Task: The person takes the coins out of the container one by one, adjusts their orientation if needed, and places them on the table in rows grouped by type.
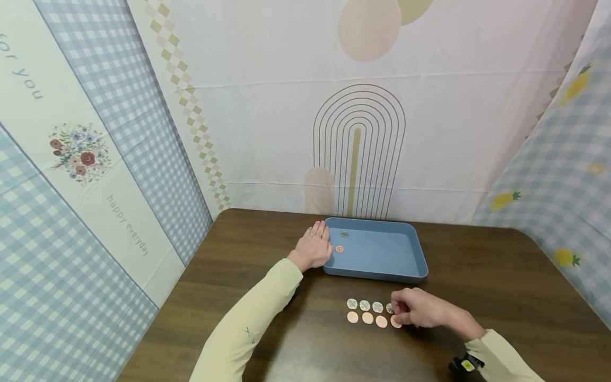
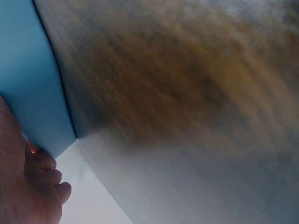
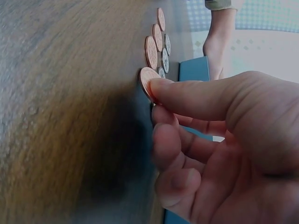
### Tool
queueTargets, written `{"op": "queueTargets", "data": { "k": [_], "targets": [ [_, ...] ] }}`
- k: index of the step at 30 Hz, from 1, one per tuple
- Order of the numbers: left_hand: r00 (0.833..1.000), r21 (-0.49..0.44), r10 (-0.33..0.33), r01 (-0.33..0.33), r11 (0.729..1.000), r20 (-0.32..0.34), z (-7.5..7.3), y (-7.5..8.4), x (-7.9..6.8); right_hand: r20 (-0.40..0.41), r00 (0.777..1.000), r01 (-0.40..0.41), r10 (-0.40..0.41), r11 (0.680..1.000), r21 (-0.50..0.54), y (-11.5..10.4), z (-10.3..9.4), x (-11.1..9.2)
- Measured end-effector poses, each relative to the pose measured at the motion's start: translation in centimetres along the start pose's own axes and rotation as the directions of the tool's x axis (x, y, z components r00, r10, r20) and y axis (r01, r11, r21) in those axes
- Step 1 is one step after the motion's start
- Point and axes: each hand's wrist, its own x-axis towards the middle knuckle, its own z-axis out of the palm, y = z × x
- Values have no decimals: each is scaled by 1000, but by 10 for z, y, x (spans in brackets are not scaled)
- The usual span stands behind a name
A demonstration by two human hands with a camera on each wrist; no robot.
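My right hand is at the right end of two rows of coins on the table. Thumb and forefinger pinch a copper coin, tilted slightly at the tabletop. Left of it lie several copper coins. Behind them runs a row of silver coins, its rightmost one partly covered by the fingers. With fingers extended, my left hand rests along the left side of a blue tray. Inside the tray, near that hand, are one copper coin and one silver coin.
The brown wooden table reaches back to a patterned cloth hanging behind the tray. Checked cloth hangs at the left, and more checked cloth at the right. A dark wrist device sits by the right sleeve.
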Motion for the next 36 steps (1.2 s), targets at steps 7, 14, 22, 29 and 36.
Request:
{"op": "queueTargets", "data": {
  "k": [7,14,22,29,36],
  "targets": [
    [1000,-1,-12,12,1000,2,0,1,4,33,999,-13,13,1000,-13,5,-5,3],
    [1000,-1,-26,26,1000,-4,0,2,9,17,1000,4,-3,998,-55,10,-11,6],
    [999,-15,-46,46,999,9,0,4,15,24,1000,15,-14,998,-66,11,-28,13],
    [998,-22,-56,56,998,4,-1,4,19,-26,997,68,-71,992,-109,6,-46,25],
    [999,-25,-52,52,998,6,-1,4,19,-72,989,118,-126,987,-112,-2,-55,41]
  ]
}}
